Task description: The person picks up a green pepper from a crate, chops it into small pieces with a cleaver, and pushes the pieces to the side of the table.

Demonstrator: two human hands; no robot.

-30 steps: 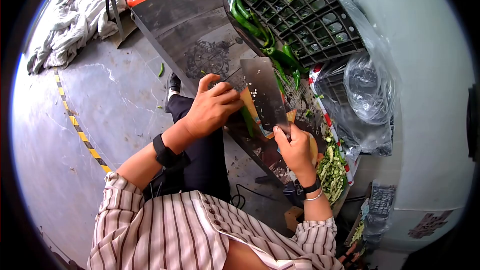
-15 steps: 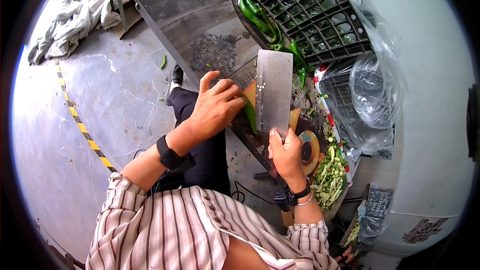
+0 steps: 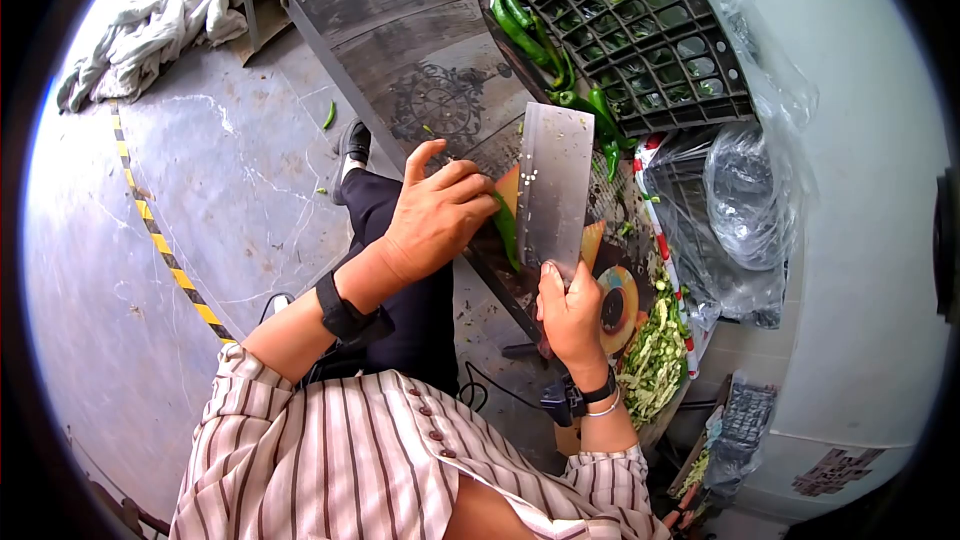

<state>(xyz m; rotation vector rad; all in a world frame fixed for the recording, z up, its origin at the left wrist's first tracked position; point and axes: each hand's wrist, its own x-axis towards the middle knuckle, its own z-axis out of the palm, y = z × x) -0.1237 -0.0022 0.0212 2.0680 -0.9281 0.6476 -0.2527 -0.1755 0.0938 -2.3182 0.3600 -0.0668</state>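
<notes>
In my right hand (image 3: 572, 315) is a cleaver (image 3: 556, 185), its broad blade pointing away from me and dotted with small pale seeds. My left hand (image 3: 445, 208) has its fingertips closed on a long green chili pepper (image 3: 507, 230), just left of the blade. The pepper lies over an orange-brown cutting board (image 3: 508, 188), which the blade largely covers. Sliced green pepper (image 3: 655, 360) is heaped to the right of my right hand. Several whole green peppers (image 3: 530, 35) lie beyond the cleaver, beside a black crate.
The black plastic crate (image 3: 640, 30) stands at the table's far right, with clear plastic wrap (image 3: 745, 195) below it. The dark wooden table (image 3: 400, 30) stretches away from me. Cloth (image 3: 170, 20) lies on the floor at the upper left, and a striped tape line (image 3: 165, 250) crosses the floor.
The view has shifted slightly, so table and crate appear a little further right. Both hands keep nearly the same pose, with the cleaver still beside the pepper.
</notes>
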